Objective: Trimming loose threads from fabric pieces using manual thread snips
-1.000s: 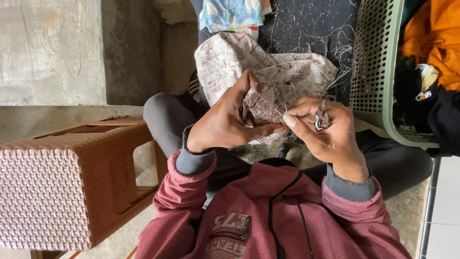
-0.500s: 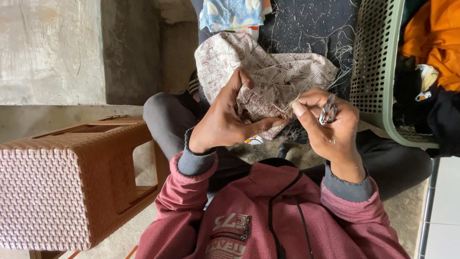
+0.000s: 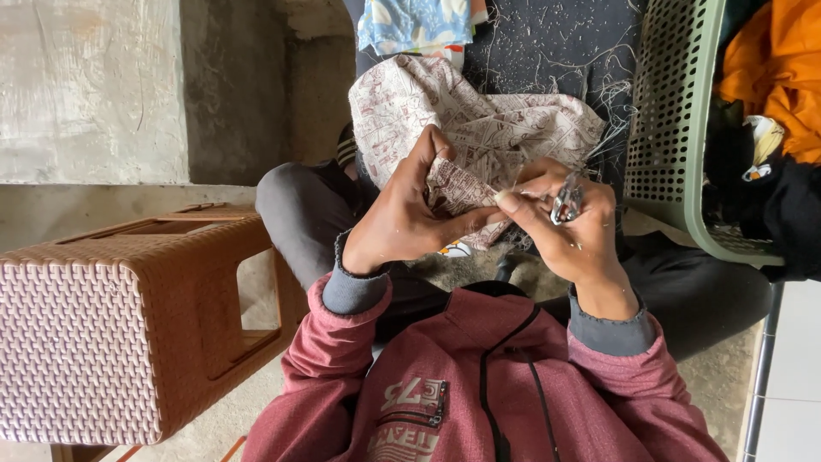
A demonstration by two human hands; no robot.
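A cream cloth with a dark red print [image 3: 479, 128] lies across my lap and the dark mat ahead. My left hand [image 3: 410, 214] pinches a folded edge of it between thumb and fingers. My right hand [image 3: 564, 227] is closed on a small metal thread snipper [image 3: 566, 201], and its fingertips also touch the same cloth edge, close to my left thumb. A fine thread runs from the edge between the two hands. My red sweatshirt fills the lower middle.
A brown woven-pattern plastic stool [image 3: 128, 325] stands at left. A green perforated laundry basket [image 3: 676, 128] at right holds orange and black clothes. A blue patterned cloth [image 3: 415, 21] lies at the top on a dark mat [image 3: 547, 51] strewn with thread scraps. A concrete wall is at upper left.
My right hand has risen slightly and moved towards the left hand. The left hand has shifted its pinch along the cloth edge.
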